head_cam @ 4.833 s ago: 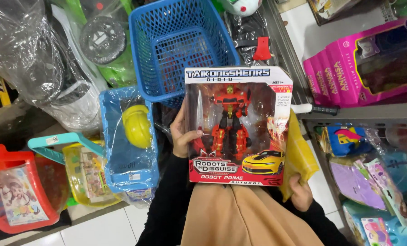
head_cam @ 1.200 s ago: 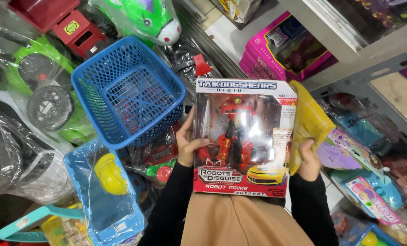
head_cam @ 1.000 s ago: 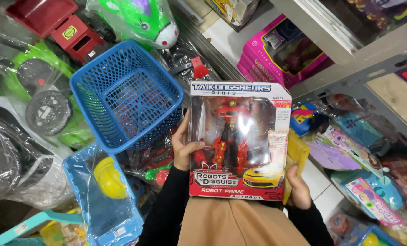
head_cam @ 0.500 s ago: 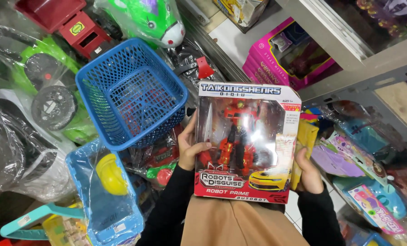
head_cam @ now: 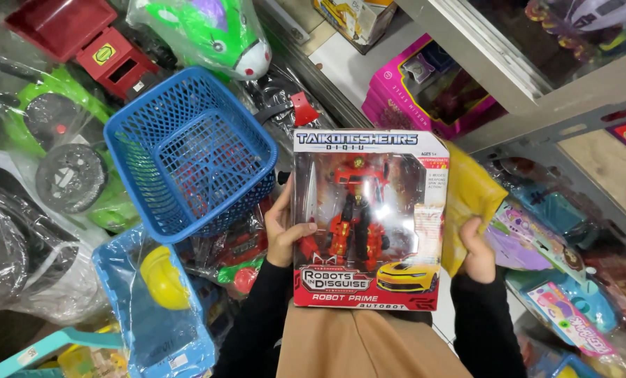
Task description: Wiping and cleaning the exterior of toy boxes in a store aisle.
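Observation:
I hold a boxed toy (head_cam: 369, 217) upright in front of me: a red carton with a clear window, a red robot figure inside and a yellow car pictured at the bottom. My left hand (head_cam: 285, 231) grips its left edge, thumb on the window. At the right edge, my right hand (head_cam: 475, 252) holds the box together with a yellow cloth (head_cam: 470, 192) that sticks out behind it. Both sleeves are black.
An empty blue plastic basket (head_cam: 145, 140) lies just left of the box. Around it are bagged toys: a green vehicle (head_cam: 75, 168), a red truck (head_cam: 92, 38), a blue set with a yellow helmet (head_cam: 162, 280). Pink boxes (head_cam: 425, 91) sit on a grey shelf at right.
The view has swung a little and the box has shifted slightly right and down in it. Both hands keep the same grip on its edges.

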